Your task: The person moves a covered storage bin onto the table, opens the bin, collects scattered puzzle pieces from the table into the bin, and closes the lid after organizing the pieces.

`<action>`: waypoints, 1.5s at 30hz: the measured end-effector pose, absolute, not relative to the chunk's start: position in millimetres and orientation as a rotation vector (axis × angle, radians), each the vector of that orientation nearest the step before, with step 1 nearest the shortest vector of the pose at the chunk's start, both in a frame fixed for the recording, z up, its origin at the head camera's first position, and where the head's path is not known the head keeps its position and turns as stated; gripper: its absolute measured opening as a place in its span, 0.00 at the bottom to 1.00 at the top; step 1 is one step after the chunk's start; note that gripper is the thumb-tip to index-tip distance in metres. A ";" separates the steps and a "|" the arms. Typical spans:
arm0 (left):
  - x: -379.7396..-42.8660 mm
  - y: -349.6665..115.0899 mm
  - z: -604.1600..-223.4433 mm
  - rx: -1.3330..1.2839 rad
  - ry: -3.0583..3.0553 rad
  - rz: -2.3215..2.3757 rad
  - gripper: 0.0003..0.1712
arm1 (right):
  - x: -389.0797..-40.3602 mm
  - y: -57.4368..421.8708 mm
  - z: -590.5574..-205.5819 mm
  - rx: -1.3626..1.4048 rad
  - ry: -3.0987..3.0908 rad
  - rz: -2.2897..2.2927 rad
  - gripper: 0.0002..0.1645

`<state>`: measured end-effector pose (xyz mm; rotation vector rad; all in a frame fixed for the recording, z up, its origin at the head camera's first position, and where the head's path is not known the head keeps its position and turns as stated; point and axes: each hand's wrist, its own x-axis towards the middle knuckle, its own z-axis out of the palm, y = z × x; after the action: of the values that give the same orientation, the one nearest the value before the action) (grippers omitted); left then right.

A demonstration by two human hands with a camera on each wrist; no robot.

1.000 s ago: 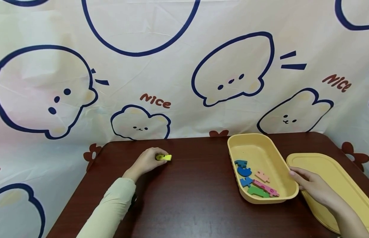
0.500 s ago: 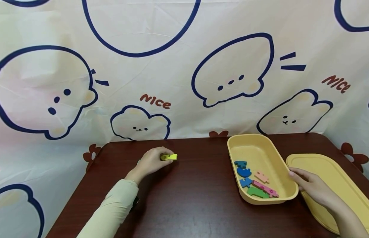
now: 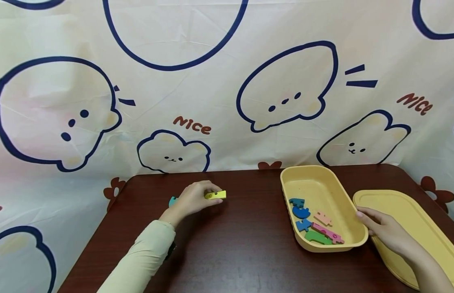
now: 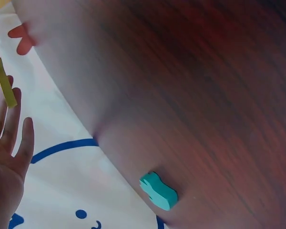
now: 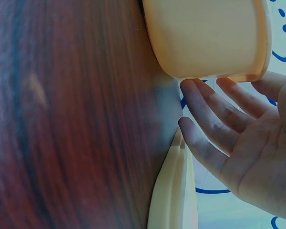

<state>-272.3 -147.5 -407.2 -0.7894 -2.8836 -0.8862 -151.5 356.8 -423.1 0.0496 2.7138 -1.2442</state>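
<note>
Between thumb and fingertips, my left hand (image 3: 194,199) pinches a small yellow puzzle piece (image 3: 216,195) above the far left part of the table. In the left wrist view the same yellow piece (image 4: 6,86) is seen edge-on. A teal puzzle piece (image 4: 159,191) lies on the table, partly hidden behind that hand in the head view. My right hand (image 3: 386,228) holds the right rim of a yellow plastic box (image 3: 333,179), thumb on the rim and fingers against the outer wall. Inside the box lie a pink strip (image 3: 327,232), a green piece (image 3: 318,237) and several other puzzle pieces.
A yellow lid (image 3: 399,207) lies on the table right of the box, under the right forearm. The dark brown table (image 3: 245,244) ends at a printed white cloth (image 3: 227,101) behind it.
My left hand has moved to the right with the yellow puzzle piece, and the teal piece has come into view behind it. The right hand and the box have stayed in place.
</note>
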 end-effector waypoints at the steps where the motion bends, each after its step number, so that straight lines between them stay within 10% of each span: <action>1: -271.8 -146.3 -406.9 -0.798 -2.883 -0.890 0.16 | -151.5 357.0 -423.2 0.049 2.715 -1.241 0.37; 45: -266.3 -79.9 -395.9 -1.038 -2.863 -0.871 0.17 | -152.7 357.7 -422.2 0.053 2.709 -1.226 0.38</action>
<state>-266.3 -79.9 -395.9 -1.0376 -2.8635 -0.8708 -152.7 357.7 -422.2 0.0533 2.7090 -1.2262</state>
